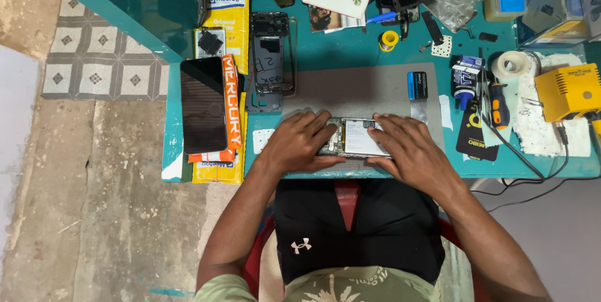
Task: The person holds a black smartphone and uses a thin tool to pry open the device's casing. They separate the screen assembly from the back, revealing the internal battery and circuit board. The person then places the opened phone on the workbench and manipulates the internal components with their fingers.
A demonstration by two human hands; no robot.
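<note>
An opened phone (358, 138) with its back off lies on a grey work mat (350, 92) near the front edge of a teal table (350, 51). The battery and circuit board show between my hands. My left hand (299, 142) rests flat over the phone's left end, fingers spread on it. My right hand (410, 148) covers the right end, fingertips pressing along the top and lower edge. Both hands hold the phone down against the mat.
A dark phone screen (203, 104) lies on orange and yellow boxes (230, 98) at the left. A bare phone frame (272, 57) sits behind the mat. A yellow device (568, 92), tape roll (510, 64), screwdriver (498, 108), cables and clutter fill the right and back.
</note>
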